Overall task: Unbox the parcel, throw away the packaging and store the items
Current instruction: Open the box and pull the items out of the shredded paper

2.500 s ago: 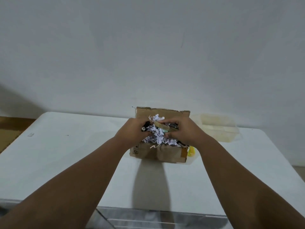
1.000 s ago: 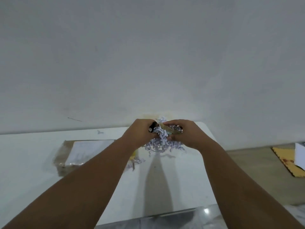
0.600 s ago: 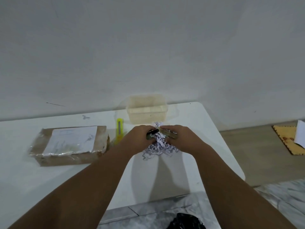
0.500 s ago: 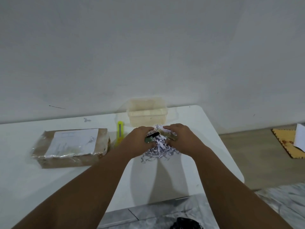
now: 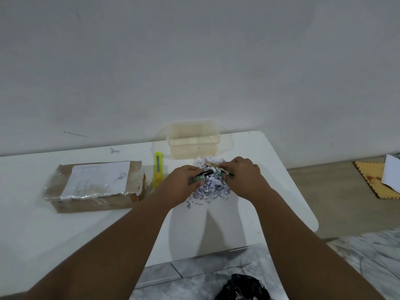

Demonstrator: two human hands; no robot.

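Left hand and right hand clenched on shredded paper wad (pens mixed in), above table, near clear tub.

2 hands, 1 parcel, 1 yellow cutter, 1 clear tub.

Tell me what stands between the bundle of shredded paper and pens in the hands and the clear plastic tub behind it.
Nothing visible does. The left hand and right hand hold the bundle just in front of the clear tub, whose top is open. The yellow cutter lies off to the left, out of the path.
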